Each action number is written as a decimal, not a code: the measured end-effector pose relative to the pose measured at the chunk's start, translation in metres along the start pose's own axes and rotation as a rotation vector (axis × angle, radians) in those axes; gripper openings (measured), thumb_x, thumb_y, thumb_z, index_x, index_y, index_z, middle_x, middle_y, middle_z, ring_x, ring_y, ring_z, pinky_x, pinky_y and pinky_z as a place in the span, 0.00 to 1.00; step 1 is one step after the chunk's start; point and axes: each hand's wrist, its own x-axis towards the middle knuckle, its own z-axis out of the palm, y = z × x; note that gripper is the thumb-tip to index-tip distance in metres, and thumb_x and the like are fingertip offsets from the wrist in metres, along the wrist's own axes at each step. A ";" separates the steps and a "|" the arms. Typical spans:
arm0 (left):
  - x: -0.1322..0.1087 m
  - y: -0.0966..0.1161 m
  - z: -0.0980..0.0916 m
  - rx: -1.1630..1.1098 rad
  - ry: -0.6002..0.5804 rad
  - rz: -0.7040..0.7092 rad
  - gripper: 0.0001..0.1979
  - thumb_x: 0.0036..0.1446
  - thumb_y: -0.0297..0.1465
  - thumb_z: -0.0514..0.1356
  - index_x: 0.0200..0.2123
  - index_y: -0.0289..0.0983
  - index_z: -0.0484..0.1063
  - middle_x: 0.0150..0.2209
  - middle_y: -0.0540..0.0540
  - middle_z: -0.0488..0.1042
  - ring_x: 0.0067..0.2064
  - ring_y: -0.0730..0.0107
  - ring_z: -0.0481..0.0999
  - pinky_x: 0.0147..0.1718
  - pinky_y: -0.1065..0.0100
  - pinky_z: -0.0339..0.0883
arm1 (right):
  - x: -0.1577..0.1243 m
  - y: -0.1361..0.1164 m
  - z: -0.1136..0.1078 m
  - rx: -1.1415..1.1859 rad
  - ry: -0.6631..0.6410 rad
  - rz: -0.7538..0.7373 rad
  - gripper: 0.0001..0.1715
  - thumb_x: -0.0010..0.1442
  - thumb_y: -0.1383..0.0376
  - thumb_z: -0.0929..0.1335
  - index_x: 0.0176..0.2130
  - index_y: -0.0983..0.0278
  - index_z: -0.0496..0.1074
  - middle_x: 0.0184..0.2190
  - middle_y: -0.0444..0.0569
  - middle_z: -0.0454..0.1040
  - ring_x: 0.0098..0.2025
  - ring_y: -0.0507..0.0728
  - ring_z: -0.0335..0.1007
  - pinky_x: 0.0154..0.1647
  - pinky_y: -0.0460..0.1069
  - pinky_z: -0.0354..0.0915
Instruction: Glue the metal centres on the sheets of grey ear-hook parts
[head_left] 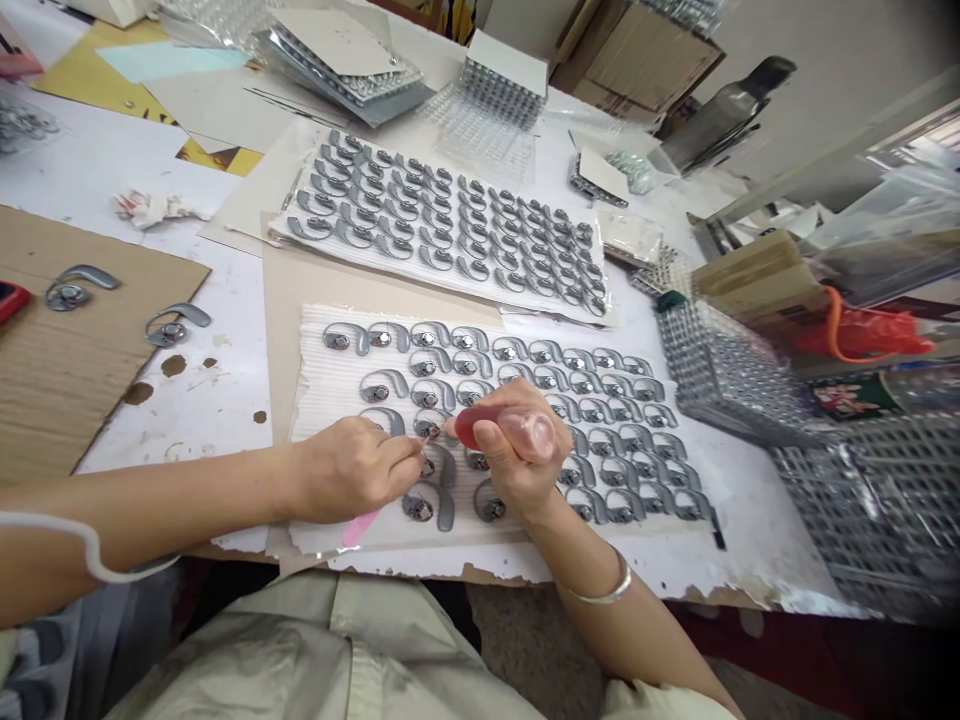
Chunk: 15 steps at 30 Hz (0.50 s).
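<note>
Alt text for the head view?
Two hands work over rows of curved grey parts on a white ridged sheet. The left hand holds a thin pink stick; the right hand grips a red bulb-shaped tool. Another sheet of parts lies beyond.

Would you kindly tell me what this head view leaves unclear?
Head view:
- Grey hook-shaped pieces: partly hidden by the left hand.
- Pink strip: upper end hidden by that hand.
- Red-handled tool: middle hidden by the right hand.
- Red object: cut off by the image's left edge.

grey ear hooks (446, 490), silver centres, flat rows
</note>
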 end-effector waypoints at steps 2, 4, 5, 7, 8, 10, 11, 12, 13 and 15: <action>0.001 0.000 0.000 0.002 0.000 0.001 0.05 0.59 0.21 0.55 0.32 0.30 0.70 0.30 0.43 0.76 0.22 0.72 0.72 0.18 0.71 0.68 | 0.001 -0.001 0.000 -0.006 0.001 -0.031 0.04 0.55 0.64 0.69 0.30 0.62 0.70 0.24 0.47 0.71 0.25 0.54 0.66 0.24 0.52 0.63; 0.001 0.000 -0.001 0.008 -0.004 0.000 0.05 0.59 0.21 0.55 0.32 0.30 0.70 0.29 0.43 0.76 0.22 0.73 0.71 0.18 0.72 0.68 | 0.002 -0.002 0.000 -0.002 -0.002 -0.062 0.03 0.55 0.65 0.69 0.30 0.62 0.70 0.24 0.46 0.72 0.25 0.53 0.67 0.25 0.51 0.64; 0.001 0.000 -0.001 0.010 -0.005 -0.001 0.05 0.59 0.21 0.54 0.32 0.30 0.70 0.29 0.43 0.76 0.22 0.73 0.71 0.18 0.72 0.68 | 0.002 -0.003 0.000 0.002 -0.006 -0.069 0.03 0.55 0.65 0.69 0.30 0.62 0.70 0.24 0.46 0.73 0.25 0.53 0.67 0.25 0.52 0.64; 0.000 0.000 -0.001 0.017 -0.007 -0.002 0.06 0.60 0.21 0.54 0.32 0.30 0.70 0.29 0.44 0.76 0.22 0.74 0.71 0.18 0.73 0.68 | 0.003 -0.003 0.000 0.001 -0.010 -0.072 0.02 0.55 0.65 0.69 0.31 0.62 0.71 0.24 0.46 0.74 0.25 0.54 0.67 0.25 0.52 0.64; 0.000 0.000 -0.001 0.019 -0.009 -0.002 0.06 0.60 0.21 0.54 0.32 0.31 0.70 0.29 0.44 0.76 0.22 0.74 0.71 0.18 0.73 0.68 | 0.003 -0.003 0.000 -0.003 -0.009 -0.073 0.03 0.55 0.65 0.69 0.32 0.62 0.71 0.23 0.46 0.74 0.25 0.54 0.67 0.25 0.52 0.64; 0.001 -0.001 -0.002 0.015 -0.008 0.001 0.06 0.60 0.21 0.53 0.33 0.31 0.70 0.29 0.44 0.76 0.22 0.74 0.71 0.18 0.73 0.68 | 0.003 -0.003 -0.001 -0.004 -0.004 -0.087 0.04 0.54 0.65 0.70 0.33 0.62 0.71 0.23 0.46 0.73 0.25 0.54 0.66 0.24 0.51 0.64; 0.001 -0.001 -0.002 0.009 -0.008 0.001 0.06 0.60 0.21 0.54 0.33 0.30 0.70 0.29 0.44 0.77 0.22 0.74 0.72 0.17 0.72 0.68 | 0.003 -0.003 -0.001 0.000 -0.001 -0.102 0.04 0.54 0.65 0.70 0.33 0.63 0.71 0.23 0.46 0.73 0.25 0.54 0.66 0.23 0.51 0.64; 0.002 -0.001 -0.002 -0.001 -0.006 0.002 0.06 0.60 0.21 0.54 0.33 0.30 0.70 0.29 0.44 0.77 0.22 0.73 0.72 0.17 0.72 0.68 | 0.004 -0.003 -0.001 0.006 -0.001 -0.117 0.04 0.54 0.66 0.70 0.34 0.63 0.71 0.23 0.46 0.73 0.25 0.53 0.66 0.23 0.51 0.64; 0.002 -0.001 -0.002 -0.009 -0.006 0.001 0.06 0.60 0.21 0.54 0.33 0.30 0.70 0.29 0.44 0.77 0.22 0.73 0.72 0.17 0.72 0.68 | 0.004 -0.003 -0.001 0.008 0.000 -0.129 0.04 0.54 0.67 0.70 0.34 0.63 0.71 0.23 0.46 0.73 0.25 0.53 0.65 0.23 0.50 0.63; 0.003 -0.001 -0.002 -0.027 -0.007 -0.002 0.05 0.59 0.20 0.54 0.33 0.29 0.70 0.30 0.43 0.77 0.21 0.72 0.72 0.17 0.71 0.68 | 0.005 -0.003 -0.002 0.011 -0.002 -0.152 0.04 0.54 0.68 0.70 0.33 0.64 0.70 0.23 0.46 0.73 0.25 0.53 0.65 0.23 0.50 0.63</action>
